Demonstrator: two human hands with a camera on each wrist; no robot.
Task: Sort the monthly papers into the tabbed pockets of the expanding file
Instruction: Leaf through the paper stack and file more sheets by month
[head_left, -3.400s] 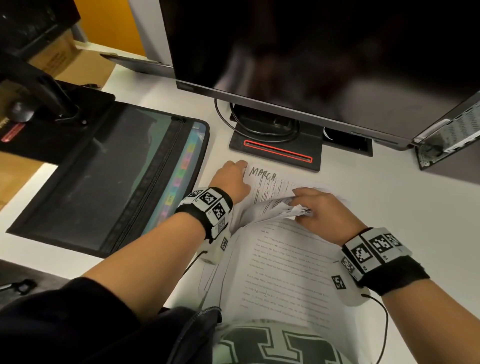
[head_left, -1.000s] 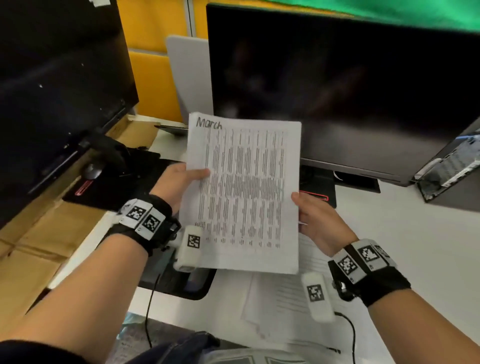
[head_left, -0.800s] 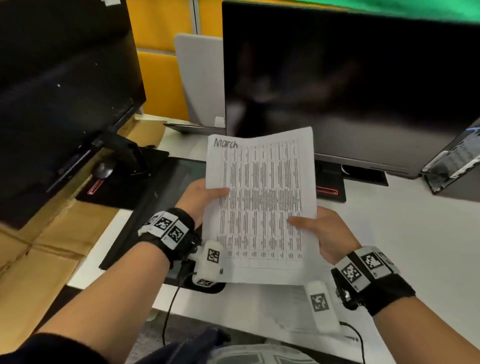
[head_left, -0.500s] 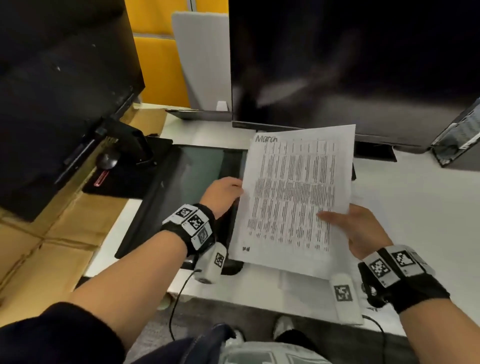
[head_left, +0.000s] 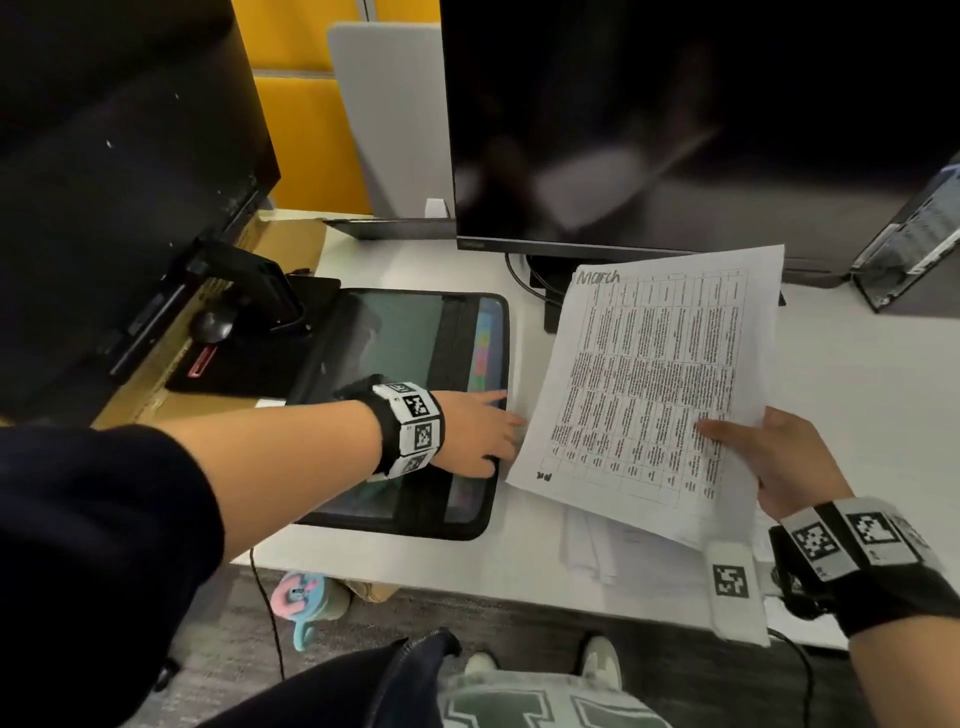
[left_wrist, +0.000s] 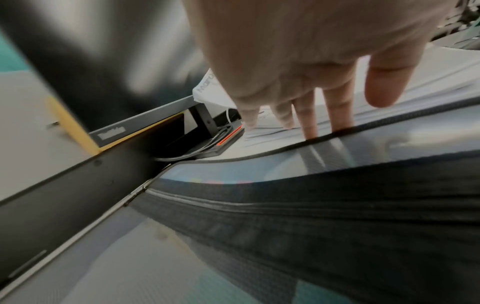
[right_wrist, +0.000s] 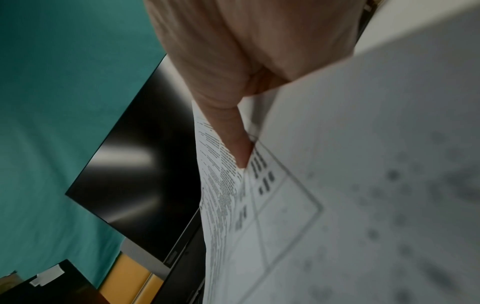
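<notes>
Hands have parted: left hand (head_left: 480, 434) flat on expanding file (head_left: 410, 338), right hand (head_left: 779, 462) pinching March sheet (head_left: 660, 374).

Left hand (head_left: 475, 434): no longer on the March sheet's left edge; it now reaches with straight fingers (left_wrist: 337, 111) to the right edge of the expanding file (head_left: 395, 364), by its coloured tabs (head_left: 485, 358).
March sheet (head_left: 654, 379): held a second ago by both hands, now by the right hand (head_left: 779, 462) alone, thumb on top near the lower right corner.
Sheet position: lower and further right, above the loose papers (head_left: 597, 545) on the desk.
</notes>
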